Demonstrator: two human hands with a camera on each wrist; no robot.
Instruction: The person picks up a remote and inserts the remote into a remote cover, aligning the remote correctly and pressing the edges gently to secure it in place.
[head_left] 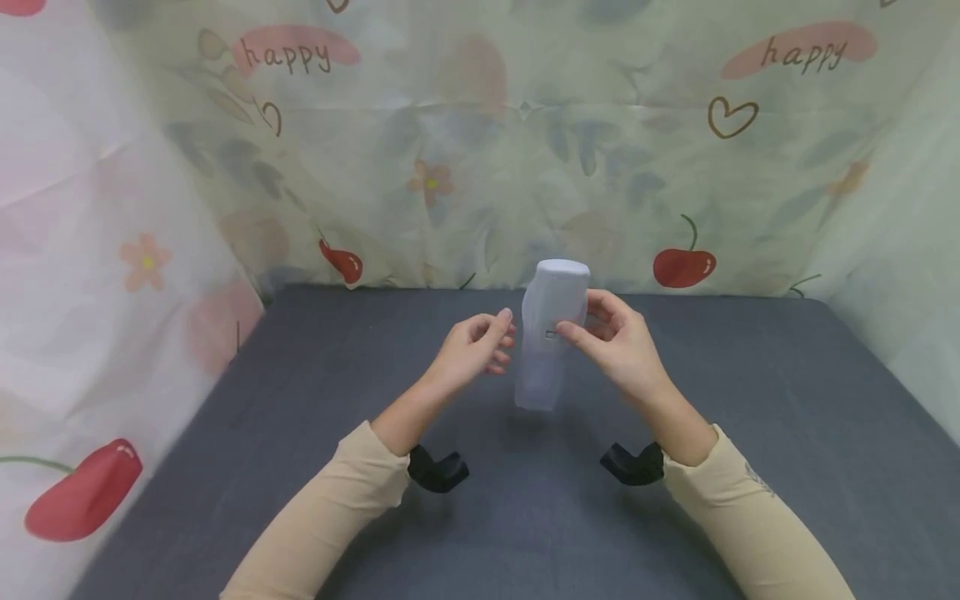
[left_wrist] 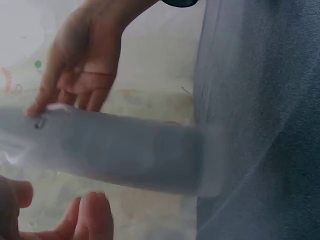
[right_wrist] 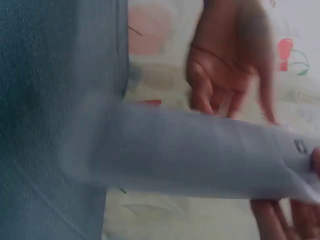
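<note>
A tall, translucent white plastic container (head_left: 542,367) with a smooth rounded top hangs slightly tilted over the middle of the table. Its kind is not clear; a small dark mark shows on its upper side. My right hand (head_left: 628,350) pinches it on the right near the upper half, thumb in front and fingers behind. To its left, my left hand (head_left: 468,354) hovers close with loosely bent fingers and holds nothing. In the left wrist view, a gap shows between the left fingers (left_wrist: 97,215) and the container (left_wrist: 135,150). The container's lower end is blurred in the right wrist view.
A dark grey cloth-covered table (head_left: 300,358) spreads below. Behind it hangs a patterned curtain (head_left: 480,192), with another fabric wall (head_left: 112,333) on the left. Black wrist mounts (head_left: 438,471) stick inward from both cream sleeves (head_left: 330,508).
</note>
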